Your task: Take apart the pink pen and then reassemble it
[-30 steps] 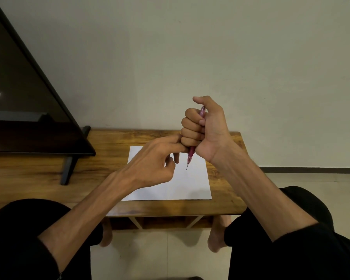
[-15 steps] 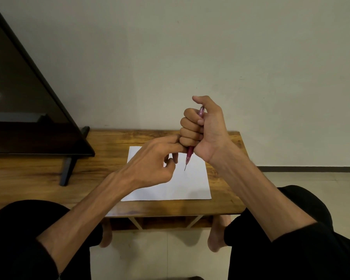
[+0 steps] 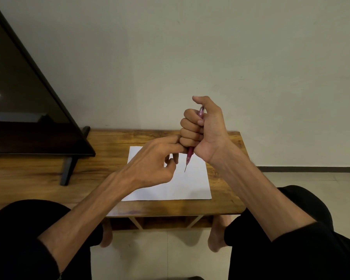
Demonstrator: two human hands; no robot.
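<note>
Slim translucent pink plastic pen (image 3: 190,155) clamped near-upright in right hand (image 3: 202,130), fist fully closed round barrel, thumb raised at 12 o'clock above the fist. Top end of pen emerging beside thumb base; lower end with fine dark metal tip pointing to 6 o'clock, protruding below little finger. Tip in the air above flat white paper sheet (image 3: 190,186), clear of it.

Left hand (image 3: 150,164) at 9 o'clock of pen, partly curled. Index finger extended toward 3 o'clock, touching underside of right fist just beside lower barrel. Remaining left fingers loosely bent toward palm, thumb tucked under. Cannot tell whether left fingertips pinch pen section or anything small; contact zone hidden behind right fist.

Paper sheet flat on low brown wooden table (image 3: 113,142), at 6 o'clock of both hands, near front edge. Nothing visible on the paper apart from shadow of hands.

Open shelf compartments (image 3: 160,222) under tabletop front edge, split by pale slanted struts; interiors dark, contents not discernible.

Large black flat screen (image 3: 18,98) on black angled stand at 9 o'clock of table, well apart from paper.

Both forearms bare, black-clad knees at 7 and 5 o'clock, bare feet on pale floor beneath table edge.
</note>
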